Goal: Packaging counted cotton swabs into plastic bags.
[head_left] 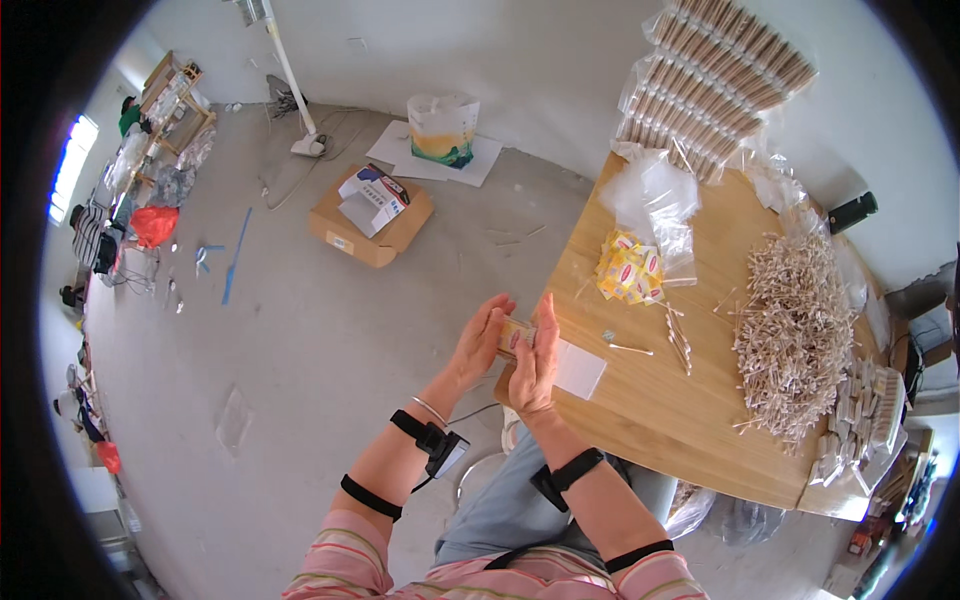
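My left hand (480, 345) and my right hand (537, 362) face each other at the table's near left edge. Between their palms they press a small packet (514, 336) with a yellow and red label; its contents cannot be made out. Under and beside my right hand lies a whitish flat sheet (580, 369). A few loose cotton swabs (678, 340) rest farther right on the wooden table (640, 425). Beyond my hands sits a pile of yellow and white labels (630, 268).
A large heap of cotton swabs (795, 335) covers the table's right side. Clear plastic bags (660, 200) lie at the back, near bundled swabs (690, 100). On the floor stand a cardboard box (375, 245) and a white-green bag (443, 130). People sit along the far left.
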A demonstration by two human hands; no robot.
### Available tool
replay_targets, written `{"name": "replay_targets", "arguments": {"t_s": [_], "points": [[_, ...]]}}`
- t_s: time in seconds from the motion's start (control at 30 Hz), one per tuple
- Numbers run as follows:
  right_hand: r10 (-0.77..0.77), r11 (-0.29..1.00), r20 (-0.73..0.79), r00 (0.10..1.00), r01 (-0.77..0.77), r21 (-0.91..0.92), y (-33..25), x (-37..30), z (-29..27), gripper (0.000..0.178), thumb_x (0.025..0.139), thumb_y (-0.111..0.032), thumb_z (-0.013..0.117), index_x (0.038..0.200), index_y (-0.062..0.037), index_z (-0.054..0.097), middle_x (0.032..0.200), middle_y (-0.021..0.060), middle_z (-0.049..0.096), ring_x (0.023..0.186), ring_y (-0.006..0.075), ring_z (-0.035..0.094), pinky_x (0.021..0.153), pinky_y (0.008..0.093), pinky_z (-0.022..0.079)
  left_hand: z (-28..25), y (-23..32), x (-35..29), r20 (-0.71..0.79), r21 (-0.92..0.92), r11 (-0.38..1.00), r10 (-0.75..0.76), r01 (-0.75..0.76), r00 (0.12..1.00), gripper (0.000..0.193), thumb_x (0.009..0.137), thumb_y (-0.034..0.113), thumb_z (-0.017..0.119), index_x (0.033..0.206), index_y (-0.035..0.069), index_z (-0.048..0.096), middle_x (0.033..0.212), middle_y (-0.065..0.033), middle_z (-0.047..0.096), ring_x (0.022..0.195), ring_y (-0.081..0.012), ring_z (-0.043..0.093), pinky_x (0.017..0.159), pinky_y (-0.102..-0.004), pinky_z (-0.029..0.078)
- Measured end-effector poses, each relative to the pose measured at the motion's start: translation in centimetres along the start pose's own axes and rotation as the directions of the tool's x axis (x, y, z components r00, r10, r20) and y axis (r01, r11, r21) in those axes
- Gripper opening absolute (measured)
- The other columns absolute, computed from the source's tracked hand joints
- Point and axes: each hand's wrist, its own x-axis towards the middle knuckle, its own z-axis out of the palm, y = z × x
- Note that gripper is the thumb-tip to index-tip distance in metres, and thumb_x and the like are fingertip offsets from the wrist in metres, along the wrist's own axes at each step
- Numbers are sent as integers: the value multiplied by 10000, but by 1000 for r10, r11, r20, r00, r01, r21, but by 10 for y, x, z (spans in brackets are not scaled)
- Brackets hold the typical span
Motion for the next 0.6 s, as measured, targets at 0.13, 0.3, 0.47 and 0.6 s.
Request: {"name": "replay_targets", "arguments": {"t_s": [0.13,0.3,0.47,0.6], "points": [[-5,1000,-4,1000,5,29,6,-3,4,599,873,11,385,1450,53,229,1540,206,200,1433,303,179,1162,400,120,-2,-1,2,-62,97,995,-21,27,998,444,1035,280,366,1350,-30,409,1282,-181,547,1203,-221,499,1015,-311,385],[-74,990,-174,982,94,109,10,-12,-2,575,867,15,386,1420,50,232,1534,243,170,1442,355,133,1161,462,113,5,5,-2,-65,111,992,-59,66,996,448,1035,282,363,1349,-33,417,1293,-186,542,1220,-225,491,1029,-312,369],[-23,999,-163,986,27,26,6,-9,13,551,879,1,397,1407,49,243,1536,248,153,1436,360,143,1159,456,127,-3,0,-1,-35,16,999,-44,44,998,509,1036,358,352,1389,-9,378,1353,-141,495,1225,-195,467,1020,-305,382],[27,998,-163,986,-35,-46,6,-6,17,518,897,-12,410,1392,42,265,1531,260,155,1426,371,163,1153,452,154,-4,0,2,-7,46,997,-65,65,998,508,1036,353,354,1390,-11,375,1364,-144,486,1248,-195,447,1036,-304,365]]}}
